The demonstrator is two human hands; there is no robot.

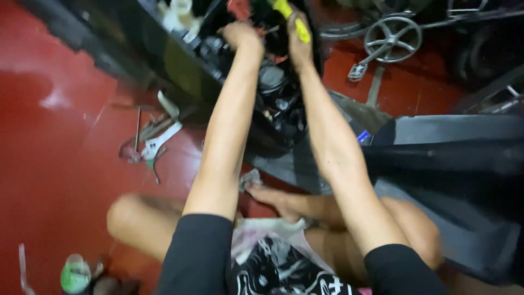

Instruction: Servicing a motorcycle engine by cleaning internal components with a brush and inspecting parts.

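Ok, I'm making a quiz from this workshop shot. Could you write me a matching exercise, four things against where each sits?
Things:
1. yellow-handled tool
2. silver adjustable wrench
3. metal bicycle crank with pedal
4. green-capped bottle

Places:
A. bottom left corner, on the red floor
B. top right, lying on the floor
C. in the right hand, at the dark engine parts
D. on the floor, left of the left arm

Pairs: 1-C, 2-D, 3-B, 4-A
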